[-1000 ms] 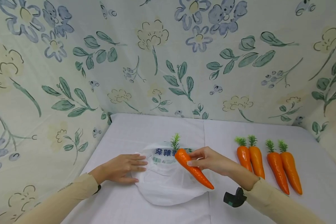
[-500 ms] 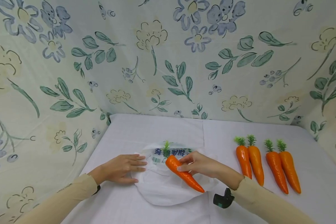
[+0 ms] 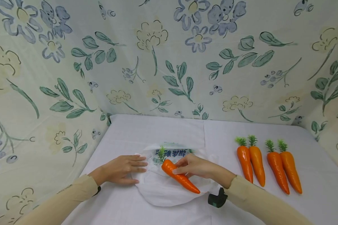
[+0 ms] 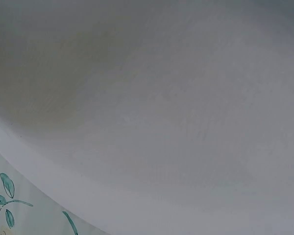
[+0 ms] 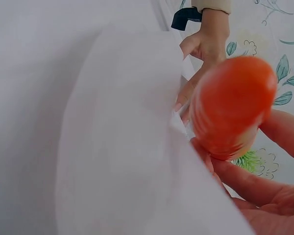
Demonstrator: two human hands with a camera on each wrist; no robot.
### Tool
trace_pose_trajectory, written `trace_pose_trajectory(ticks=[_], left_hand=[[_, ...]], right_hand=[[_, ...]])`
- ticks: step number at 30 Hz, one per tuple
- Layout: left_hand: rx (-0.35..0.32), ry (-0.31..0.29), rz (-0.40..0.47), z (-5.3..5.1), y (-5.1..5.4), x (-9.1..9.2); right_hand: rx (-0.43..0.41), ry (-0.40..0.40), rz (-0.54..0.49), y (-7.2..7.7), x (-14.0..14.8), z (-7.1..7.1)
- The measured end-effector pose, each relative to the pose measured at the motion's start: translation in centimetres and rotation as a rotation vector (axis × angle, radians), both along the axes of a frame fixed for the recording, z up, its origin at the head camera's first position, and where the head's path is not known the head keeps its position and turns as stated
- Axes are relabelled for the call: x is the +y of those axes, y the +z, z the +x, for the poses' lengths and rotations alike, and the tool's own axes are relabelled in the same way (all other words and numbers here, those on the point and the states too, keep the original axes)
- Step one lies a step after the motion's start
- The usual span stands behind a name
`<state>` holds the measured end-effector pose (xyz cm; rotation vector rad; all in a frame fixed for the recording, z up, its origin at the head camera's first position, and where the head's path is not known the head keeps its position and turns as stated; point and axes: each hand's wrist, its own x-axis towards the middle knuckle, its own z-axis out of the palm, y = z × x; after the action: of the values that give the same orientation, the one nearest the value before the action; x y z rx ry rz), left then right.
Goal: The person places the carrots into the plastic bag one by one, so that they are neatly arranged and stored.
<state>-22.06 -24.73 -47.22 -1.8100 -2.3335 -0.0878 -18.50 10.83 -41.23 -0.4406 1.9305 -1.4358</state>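
Note:
In the head view a white plastic bag (image 3: 169,193) with dark printing lies flat on the table. The right hand (image 3: 198,167) pinches an orange carrot (image 3: 180,178) around its middle, over the bag, its green top (image 3: 161,154) toward the back left and its tip toward the front right. The left hand (image 3: 124,168) lies flat with fingers extended on the bag's left edge. In the right wrist view the carrot (image 5: 232,103) is large in front of the right hand's fingers (image 5: 255,181), with the left hand (image 5: 206,49) behind. The left wrist view shows only white cloth.
To the right on the white-covered table (image 3: 157,128) lie several more carrots in two pairs, a left pair (image 3: 257,165) and a right pair (image 3: 291,172), green tops toward the back. A flowered cloth (image 3: 186,78) hangs behind the table. A dark device sits at each wrist.
The right hand has moved left and slightly toward the front with the carrot, bringing it further over the bag. The left hand stays in place on the bag.

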Motion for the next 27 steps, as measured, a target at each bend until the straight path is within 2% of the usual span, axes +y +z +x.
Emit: trace_pose_trajectory(ticks=[16,27], left_hand=[[-0.003,0.018,-0.009,0.1,-0.1,0.0],[0.005,-0.004,0.0,0.0,0.0,-0.1]], right_hand=[[-0.02,-0.003,0.076,-0.9,-0.9,-0.8],[-0.028,-0.005,0.127,-1.4,-1.4,-1.4]])
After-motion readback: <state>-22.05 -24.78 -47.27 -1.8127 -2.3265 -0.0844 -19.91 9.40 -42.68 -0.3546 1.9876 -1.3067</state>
